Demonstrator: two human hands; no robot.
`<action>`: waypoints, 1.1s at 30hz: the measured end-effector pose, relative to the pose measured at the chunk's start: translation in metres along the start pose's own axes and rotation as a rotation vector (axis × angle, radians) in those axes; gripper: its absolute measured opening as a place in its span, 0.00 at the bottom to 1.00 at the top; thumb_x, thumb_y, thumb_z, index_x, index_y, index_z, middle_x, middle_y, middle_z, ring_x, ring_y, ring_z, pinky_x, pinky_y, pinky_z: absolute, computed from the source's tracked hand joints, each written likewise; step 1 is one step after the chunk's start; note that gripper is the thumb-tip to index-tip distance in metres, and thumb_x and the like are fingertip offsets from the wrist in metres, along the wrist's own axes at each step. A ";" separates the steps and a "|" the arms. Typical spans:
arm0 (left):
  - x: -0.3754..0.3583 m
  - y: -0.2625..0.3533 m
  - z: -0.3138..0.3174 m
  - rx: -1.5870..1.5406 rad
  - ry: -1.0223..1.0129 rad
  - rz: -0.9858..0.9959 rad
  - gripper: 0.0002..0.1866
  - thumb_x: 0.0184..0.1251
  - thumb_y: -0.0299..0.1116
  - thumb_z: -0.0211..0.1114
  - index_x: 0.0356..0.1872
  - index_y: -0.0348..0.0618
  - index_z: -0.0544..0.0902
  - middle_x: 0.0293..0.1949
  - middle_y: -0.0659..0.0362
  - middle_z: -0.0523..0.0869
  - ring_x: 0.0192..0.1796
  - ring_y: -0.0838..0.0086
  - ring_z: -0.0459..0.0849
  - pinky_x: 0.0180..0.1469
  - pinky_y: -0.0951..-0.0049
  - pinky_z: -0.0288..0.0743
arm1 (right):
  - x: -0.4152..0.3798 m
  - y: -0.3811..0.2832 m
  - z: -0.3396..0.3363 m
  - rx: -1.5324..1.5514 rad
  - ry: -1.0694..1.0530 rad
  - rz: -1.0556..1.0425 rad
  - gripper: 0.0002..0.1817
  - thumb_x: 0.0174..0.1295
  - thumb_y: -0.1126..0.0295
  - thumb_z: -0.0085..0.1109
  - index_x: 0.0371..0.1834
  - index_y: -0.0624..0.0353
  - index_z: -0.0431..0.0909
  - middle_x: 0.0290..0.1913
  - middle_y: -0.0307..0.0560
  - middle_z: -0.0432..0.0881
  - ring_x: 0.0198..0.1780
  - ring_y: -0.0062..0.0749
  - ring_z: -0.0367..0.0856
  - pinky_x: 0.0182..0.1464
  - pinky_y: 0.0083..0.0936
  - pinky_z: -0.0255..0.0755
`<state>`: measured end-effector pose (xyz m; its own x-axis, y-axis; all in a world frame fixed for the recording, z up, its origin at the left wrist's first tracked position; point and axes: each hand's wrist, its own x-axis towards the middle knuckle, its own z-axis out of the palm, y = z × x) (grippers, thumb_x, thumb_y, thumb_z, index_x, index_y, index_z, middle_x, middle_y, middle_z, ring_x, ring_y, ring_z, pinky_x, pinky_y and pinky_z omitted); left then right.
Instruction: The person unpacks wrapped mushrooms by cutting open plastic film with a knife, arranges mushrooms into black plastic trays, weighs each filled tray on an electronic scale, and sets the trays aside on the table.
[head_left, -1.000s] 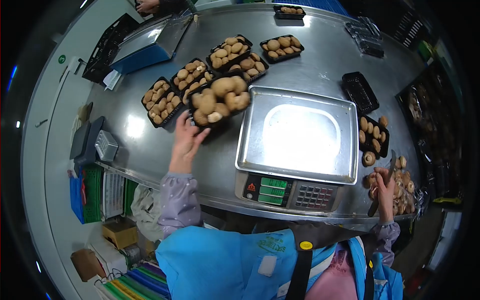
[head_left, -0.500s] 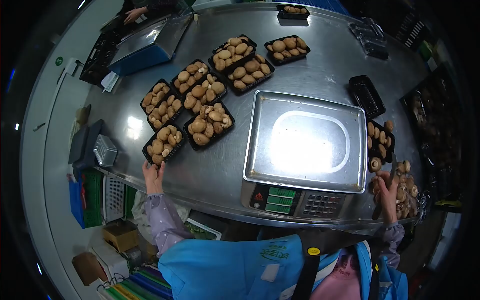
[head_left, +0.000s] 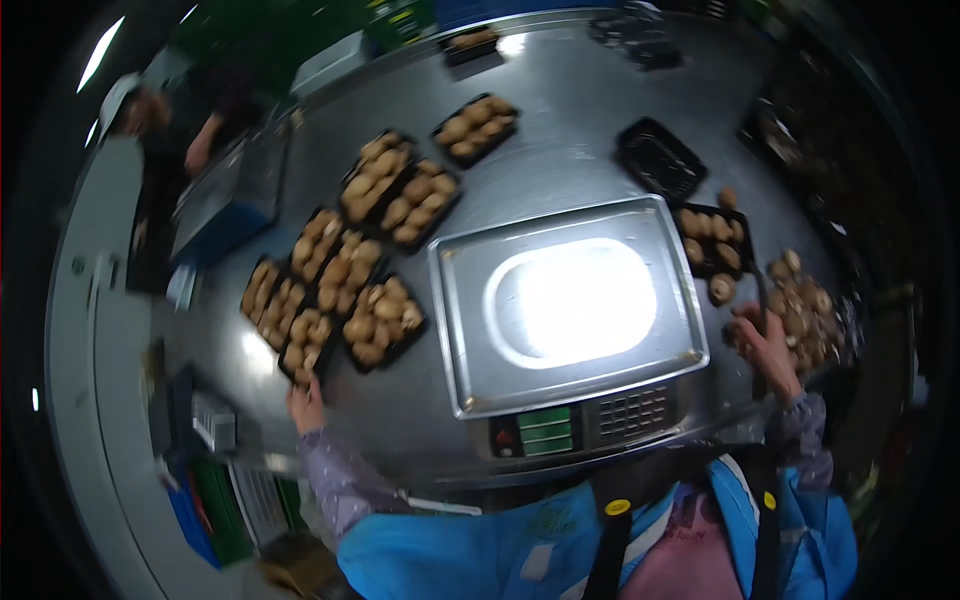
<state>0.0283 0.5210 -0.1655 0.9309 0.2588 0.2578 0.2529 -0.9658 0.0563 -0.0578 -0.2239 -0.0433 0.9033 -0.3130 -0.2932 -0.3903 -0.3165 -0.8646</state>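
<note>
My left hand (head_left: 306,404) grips the near end of a black tray of mushrooms (head_left: 306,342). That tray sits up against a row of similar filled trays, with another mushroom tray (head_left: 382,320) just to its right. My right hand (head_left: 765,350) is closed around a thin dark tool that looks like a knife (head_left: 762,297), though blur softens its outline. It is beside a pile of loose mushrooms (head_left: 805,315) at the table's right. A partly filled tray (head_left: 712,240) lies beyond it, with a single mushroom (head_left: 721,290) at its near edge.
A scale (head_left: 455,335) with a bare metal pan stands between my hands. An empty black tray (head_left: 660,160) lies beyond it. More filled trays (head_left: 378,178) stand at the back left, near a metal box (head_left: 232,195). Another person (head_left: 165,170) is at far left.
My view has swung, so the table appears shifted and tilted. The tray at my left hand now sits closer against the neighbouring row. My right hand still holds the knife-like tool.
</note>
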 end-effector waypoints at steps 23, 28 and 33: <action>0.045 0.319 -0.155 -1.088 -0.425 0.050 0.18 0.65 0.32 0.59 0.56 0.42 0.73 0.48 0.53 0.79 0.41 0.72 0.79 0.37 0.77 0.75 | 0.188 0.044 -0.267 -0.595 0.716 -0.281 0.26 0.48 0.66 0.62 0.52 0.57 0.69 0.50 0.59 0.74 0.49 0.54 0.77 0.49 0.43 0.72; 0.012 0.367 -0.197 -1.205 -0.404 -0.154 0.19 0.64 0.29 0.60 0.57 0.45 0.72 0.48 0.56 0.79 0.40 0.75 0.78 0.35 0.79 0.75 | 0.246 0.005 -0.312 -0.648 0.785 -0.142 0.35 0.45 0.67 0.64 0.60 0.53 0.64 0.59 0.58 0.67 0.53 0.58 0.74 0.54 0.45 0.70; -0.001 0.390 -0.200 -1.324 -0.466 -0.273 0.20 0.64 0.26 0.60 0.57 0.47 0.72 0.48 0.58 0.79 0.38 0.76 0.78 0.33 0.80 0.75 | 0.270 0.016 -0.330 -0.737 0.563 -0.033 0.28 0.50 0.63 0.60 0.55 0.60 0.67 0.53 0.60 0.74 0.53 0.54 0.74 0.53 0.42 0.69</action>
<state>0.0734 0.1418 0.0495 0.9595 0.1655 -0.2278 0.2487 -0.1185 0.9613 0.1211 -0.6095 -0.0019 0.7719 -0.6213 0.1349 -0.5549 -0.7619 -0.3341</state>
